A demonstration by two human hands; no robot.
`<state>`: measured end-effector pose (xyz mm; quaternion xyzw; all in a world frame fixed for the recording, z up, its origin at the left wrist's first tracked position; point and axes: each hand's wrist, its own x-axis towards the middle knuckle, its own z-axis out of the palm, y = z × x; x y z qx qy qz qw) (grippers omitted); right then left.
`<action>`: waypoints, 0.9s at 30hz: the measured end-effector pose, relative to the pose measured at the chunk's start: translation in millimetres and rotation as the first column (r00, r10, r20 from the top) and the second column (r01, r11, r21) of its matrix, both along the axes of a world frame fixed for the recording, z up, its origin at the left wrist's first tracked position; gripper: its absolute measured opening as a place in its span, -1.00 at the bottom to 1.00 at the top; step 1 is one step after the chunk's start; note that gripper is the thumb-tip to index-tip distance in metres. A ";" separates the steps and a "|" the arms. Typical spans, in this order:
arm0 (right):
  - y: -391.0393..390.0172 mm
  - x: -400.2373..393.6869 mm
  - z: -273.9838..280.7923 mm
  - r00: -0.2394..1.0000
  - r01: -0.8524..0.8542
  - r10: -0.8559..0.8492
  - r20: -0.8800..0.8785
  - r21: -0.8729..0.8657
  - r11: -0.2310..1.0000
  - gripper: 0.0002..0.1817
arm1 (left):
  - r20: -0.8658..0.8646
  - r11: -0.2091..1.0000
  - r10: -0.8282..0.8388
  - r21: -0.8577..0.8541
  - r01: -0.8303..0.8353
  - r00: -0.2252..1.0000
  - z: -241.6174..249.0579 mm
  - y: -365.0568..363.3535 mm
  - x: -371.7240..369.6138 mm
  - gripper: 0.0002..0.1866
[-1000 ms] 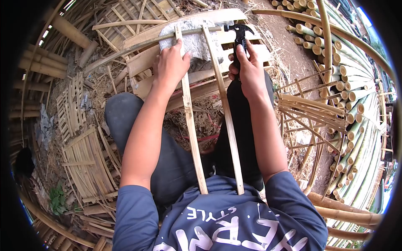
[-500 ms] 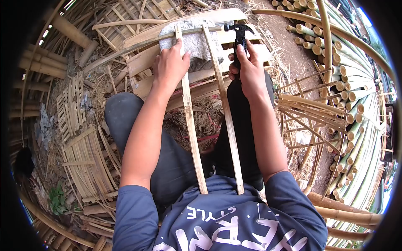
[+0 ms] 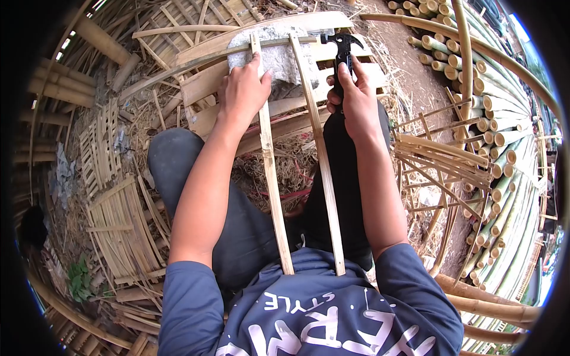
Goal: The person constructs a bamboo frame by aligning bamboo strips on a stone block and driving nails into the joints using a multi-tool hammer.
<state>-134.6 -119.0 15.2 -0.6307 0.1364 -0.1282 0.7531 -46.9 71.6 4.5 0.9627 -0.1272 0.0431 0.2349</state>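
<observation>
My left hand [image 3: 242, 94] grips a long, narrow bamboo strip [image 3: 270, 178], its index finger stretched along the top near the far end. A second bamboo strip [image 3: 324, 172] runs alongside on the right, untouched by either hand. Both strips reach from my shirt to a pale stone block [image 3: 274, 68], where a longer bamboo strip [image 3: 208, 57] lies crosswise at their far ends. In my right hand [image 3: 360, 101] is a black claw hammer [image 3: 344, 44], held by its handle. The hammer's head is beside the crosswise strip's right end.
Wooden slats [image 3: 202, 83] lie under and around the stone. Cut bamboo poles [image 3: 502, 136] are stacked on the right, beside a bundle of split strips [image 3: 442, 154]. Slatted bamboo panels [image 3: 127, 228] lie on the left among straw. Thick poles [image 3: 493, 308] are near my right elbow.
</observation>
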 end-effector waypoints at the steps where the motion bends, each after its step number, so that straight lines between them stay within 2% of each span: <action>1: 0.6 -0.5 0.8 1.000 0.001 -0.001 -0.003 0.001 1.000 -0.41 | 0.002 1.000 -0.001 0.001 0.001 1.000 -0.3 0.2 0.1 -0.46; 27: 1.8 -1.5 5.5 0.999 -0.027 0.028 -0.032 0.014 1.000 -0.47 | 0.055 1.000 -0.003 0.018 0.002 0.998 -9.0 -2.2 1.6 -0.46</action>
